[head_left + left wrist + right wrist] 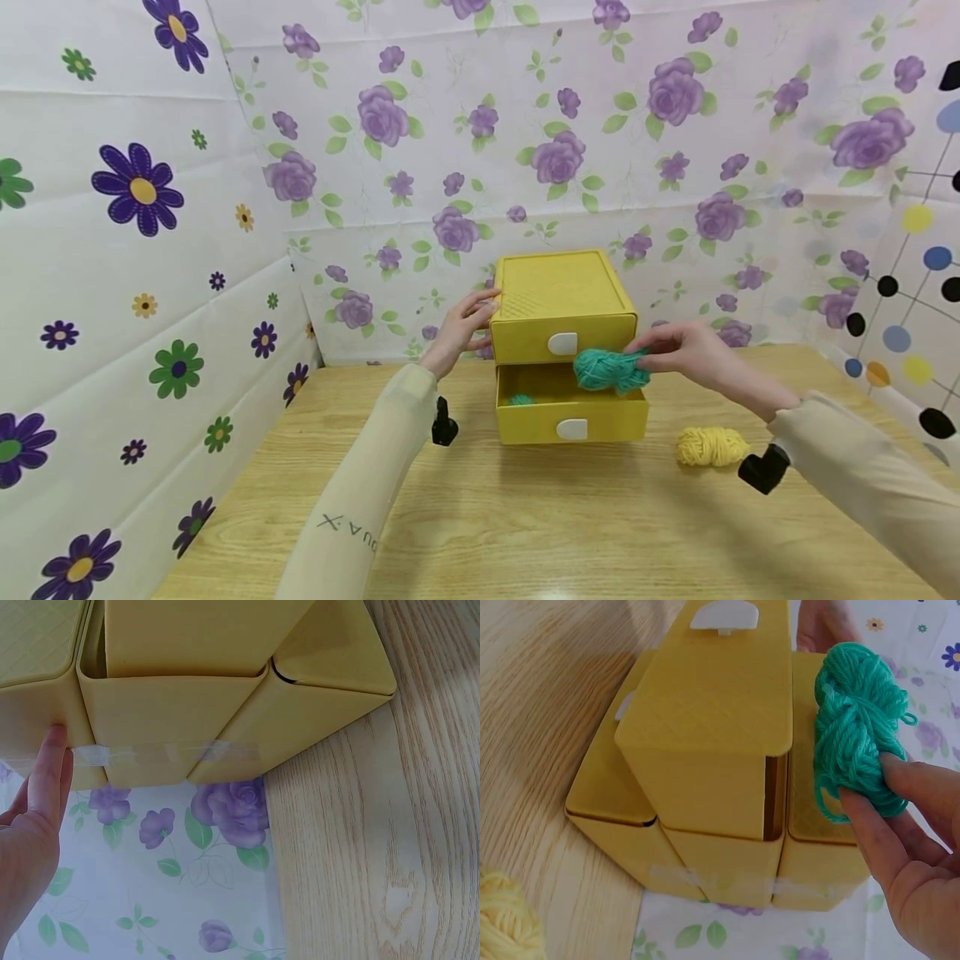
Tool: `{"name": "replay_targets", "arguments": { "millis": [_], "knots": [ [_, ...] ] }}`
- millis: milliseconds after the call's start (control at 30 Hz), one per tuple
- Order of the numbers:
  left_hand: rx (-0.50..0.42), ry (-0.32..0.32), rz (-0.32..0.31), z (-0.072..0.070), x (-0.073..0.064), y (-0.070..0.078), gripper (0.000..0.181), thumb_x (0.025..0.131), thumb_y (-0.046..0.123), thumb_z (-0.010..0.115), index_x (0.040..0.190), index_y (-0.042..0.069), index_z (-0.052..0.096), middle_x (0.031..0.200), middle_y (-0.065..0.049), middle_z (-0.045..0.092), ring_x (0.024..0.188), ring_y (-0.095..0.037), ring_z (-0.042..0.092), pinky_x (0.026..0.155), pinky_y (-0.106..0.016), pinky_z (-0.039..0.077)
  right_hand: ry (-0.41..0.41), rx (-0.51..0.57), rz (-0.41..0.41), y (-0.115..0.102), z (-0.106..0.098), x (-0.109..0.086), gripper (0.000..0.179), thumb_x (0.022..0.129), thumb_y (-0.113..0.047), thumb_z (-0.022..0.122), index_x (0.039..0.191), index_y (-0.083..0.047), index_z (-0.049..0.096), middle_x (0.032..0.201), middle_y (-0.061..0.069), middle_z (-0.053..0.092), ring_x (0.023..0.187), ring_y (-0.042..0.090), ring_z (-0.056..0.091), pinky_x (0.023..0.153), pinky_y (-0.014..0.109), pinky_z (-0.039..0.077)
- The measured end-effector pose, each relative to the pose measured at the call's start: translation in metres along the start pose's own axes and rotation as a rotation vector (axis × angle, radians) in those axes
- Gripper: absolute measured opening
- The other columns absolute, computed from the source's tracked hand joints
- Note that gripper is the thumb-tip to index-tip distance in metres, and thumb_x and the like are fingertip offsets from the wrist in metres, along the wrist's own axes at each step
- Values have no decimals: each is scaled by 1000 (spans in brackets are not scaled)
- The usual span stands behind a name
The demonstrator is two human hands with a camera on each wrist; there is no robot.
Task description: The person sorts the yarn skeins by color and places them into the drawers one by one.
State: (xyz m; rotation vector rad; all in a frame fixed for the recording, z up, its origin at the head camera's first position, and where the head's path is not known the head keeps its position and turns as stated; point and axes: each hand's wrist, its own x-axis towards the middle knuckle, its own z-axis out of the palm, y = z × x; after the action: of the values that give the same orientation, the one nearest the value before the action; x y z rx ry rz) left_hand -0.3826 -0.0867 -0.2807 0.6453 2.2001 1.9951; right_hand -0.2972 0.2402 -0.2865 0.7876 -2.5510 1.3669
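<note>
A yellow drawer cabinet [562, 287] stands on the table, its middle drawer [536, 427] pulled out towards me. At the drawer's left end a bit of teal yarn [521, 400] shows inside. My left hand [459, 332] touches the cabinet's upper left side with extended fingers [49, 769]. Between thumb and fingers, my right hand [686, 354] pinches a teal skein of yarn [606, 370]. The skein is held above the right part of the open drawer, in front of the top drawer [517, 340]. In the right wrist view, the teal skein [859, 727] has a few loose loops.
A yellow skein of yarn [711, 447] lies on the wooden table [570, 525], to the right of the cabinet. White handles [572, 430] stick out from the drawer fronts. Flowered sheets [465, 117] hang behind and at the left; a dotted sheet [918, 292] hangs at the right.
</note>
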Motion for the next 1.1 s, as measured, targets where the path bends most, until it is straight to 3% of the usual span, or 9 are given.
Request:
{"name": "replay_targets", "arguments": {
  "millis": [267,733,933,1100],
  "knots": [
    [11,48,25,-5,15,-22,39,92,32,53,130,21,50,114,-11,47,96,-26,50,76,-37,49,-7,-16,14,-2,12,10,15,82,-3,66,96,0,69,93,11,62,80,20,60,68,29,50],
    [12,47,23,-5,15,-22,40,93,31,53,131,20,49,114,-11,47,97,-27,49,76,-38,49,-4,-20,-27,0,19,16,14,80,-1,67,94,1,70,86,8,66,73,17,61,64,26,50],
    [15,46,27,-4,15,-22,40,93,31,53,131,20,49,114,-11,47,98,-27,48,76,-38,48,-13,-22,-5,-2,19,16,15,80,-4,68,95,0,69,88,8,65,74,18,59,64,26,49],
    [15,49,27,-4,15,-22,39,93,31,52,131,21,49,113,-12,48,97,-26,49,76,-38,49,-90,-42,10,-2,20,16,26,80,-12,70,104,-1,67,96,9,65,86,23,59,72,30,48]
  ]
}}
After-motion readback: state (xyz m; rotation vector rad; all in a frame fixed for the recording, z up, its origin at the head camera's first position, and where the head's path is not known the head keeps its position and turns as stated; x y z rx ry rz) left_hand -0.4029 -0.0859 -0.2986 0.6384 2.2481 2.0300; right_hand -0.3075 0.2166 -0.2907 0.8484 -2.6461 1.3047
